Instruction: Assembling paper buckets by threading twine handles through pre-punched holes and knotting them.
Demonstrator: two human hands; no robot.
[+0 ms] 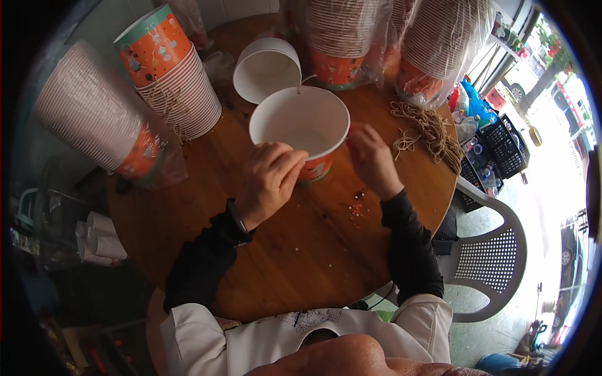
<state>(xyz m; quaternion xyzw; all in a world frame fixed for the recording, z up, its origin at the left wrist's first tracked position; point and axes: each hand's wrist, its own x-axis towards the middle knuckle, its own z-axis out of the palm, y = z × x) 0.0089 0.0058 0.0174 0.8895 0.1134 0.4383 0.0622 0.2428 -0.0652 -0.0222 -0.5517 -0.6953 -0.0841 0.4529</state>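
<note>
Two columns, far left: here's a tall nest of paper buckets in glossy clear plastic (pixel 88 106), and beside it an unwrapped nest of orange printed paper buckets with a teal band (pixel 183 94), pale rims ridged close together.
Tipped bucket: a smooth white-lined paper bucket (pixel 266 70) lies on its side, its round mouth facing roughly toward you.
Your left hand (pixel 266 182): right up at the near-left rim, fingers bent and bunched together; whether they pinch anything, I can't make out.
Upright bucket: the white-lined, orange-walled round paper bucket (pixel 316 169) stands on the brown wooden table (pixel 282 276), just beyond your fingers and between your hands. Its axis runs vertical, mouth up; your left hand is the nearer, overlapping the rim in view. A thin cord end (pixel 308 79) pokes up at the far rim.
Crumbs: small orange and pale bits (pixel 355 210) dot the wood on the near side.
Your right hand (pixel 374 160): just beside the bucket's right wall, fingers curled and blurred, so no telling if they're closed on something.
Cord bundle: rough tan twisted strands (pixel 433 130), heaped loosely near the table's right edge.
</note>
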